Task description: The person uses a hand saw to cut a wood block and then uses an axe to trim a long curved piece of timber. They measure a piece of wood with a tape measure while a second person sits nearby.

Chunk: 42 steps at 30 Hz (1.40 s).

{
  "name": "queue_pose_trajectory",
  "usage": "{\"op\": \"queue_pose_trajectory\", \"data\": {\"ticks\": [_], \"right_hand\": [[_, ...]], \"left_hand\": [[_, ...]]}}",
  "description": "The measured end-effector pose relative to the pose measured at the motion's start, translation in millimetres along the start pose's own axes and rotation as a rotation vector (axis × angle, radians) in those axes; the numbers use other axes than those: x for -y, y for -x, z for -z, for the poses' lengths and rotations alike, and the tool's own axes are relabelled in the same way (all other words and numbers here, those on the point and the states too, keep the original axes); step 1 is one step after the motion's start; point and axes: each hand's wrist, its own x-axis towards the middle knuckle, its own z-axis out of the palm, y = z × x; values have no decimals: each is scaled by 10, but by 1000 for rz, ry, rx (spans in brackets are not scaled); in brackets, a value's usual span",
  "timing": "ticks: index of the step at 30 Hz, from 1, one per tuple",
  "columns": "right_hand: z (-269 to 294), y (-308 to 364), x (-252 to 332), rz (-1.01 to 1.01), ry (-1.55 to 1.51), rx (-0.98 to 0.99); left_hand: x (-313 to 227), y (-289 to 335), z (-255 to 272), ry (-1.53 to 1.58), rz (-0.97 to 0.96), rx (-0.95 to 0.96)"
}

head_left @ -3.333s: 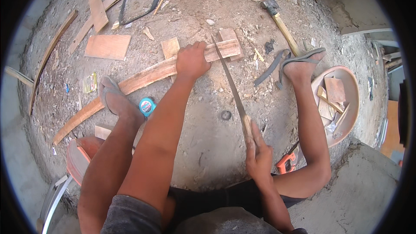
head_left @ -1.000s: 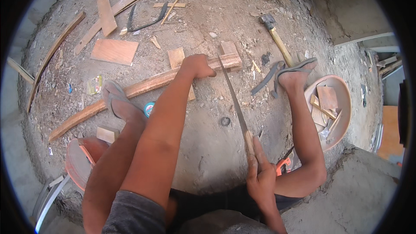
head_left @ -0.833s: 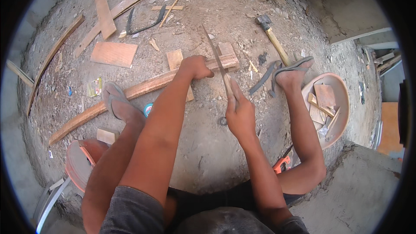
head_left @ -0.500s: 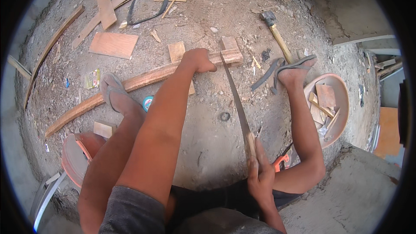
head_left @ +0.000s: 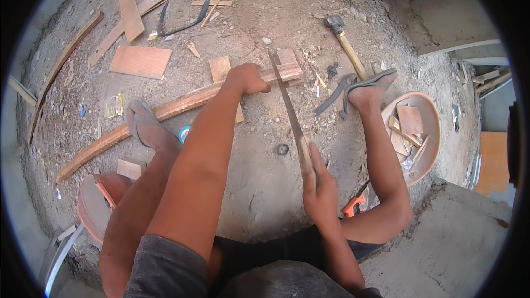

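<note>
My left hand [head_left: 248, 79] is closed over a long wooden beam [head_left: 187, 101] near its right end. The beam slants across the ground, and my left sandalled foot [head_left: 144, 123] presses against it. In my right hand [head_left: 320, 193] is the pale wooden handle of a machete [head_left: 289, 102], a long dark blade narrowing toward its far tip. The blade crosses the beam just right of my left hand, its tip reaching past the far side. Whether its edge touches the wood I cannot tell. Small wood blocks [head_left: 219, 68] lie under and beside the beam.
A hammer [head_left: 346, 44] lies beyond my right foot. On the right, a shallow basin [head_left: 436, 149] holds wood offcuts. An orange-handled tool [head_left: 353, 205] lies by my right leg. Boards [head_left: 141, 62] and a dark curved strap [head_left: 185, 26] are at the far left. A reddish container [head_left: 91, 204] stands near left.
My right hand and the machete have shifted left and forward, its tip now extending past the beam's far side. My left hand keeps its grip on the beam. The view has shifted slightly.
</note>
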Motion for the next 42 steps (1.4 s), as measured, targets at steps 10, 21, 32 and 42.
{"op": "queue_pose_trajectory", "data": {"ticks": [10,21,32,42], "right_hand": [[-280,-1203,-76,56,52,-71],[299,508,-143,128,102,-2],[-474,-1536,125,53,110,-44],[-615,-1209,-254,248,-316,-163]], "left_hand": [[-256,-86,-22,8,-76,-29],[-62,20,55,-4,-40,41],[-45,-3,-127,-28,-84,-140],[-215,161,-76,-42,-62,-207]]}}
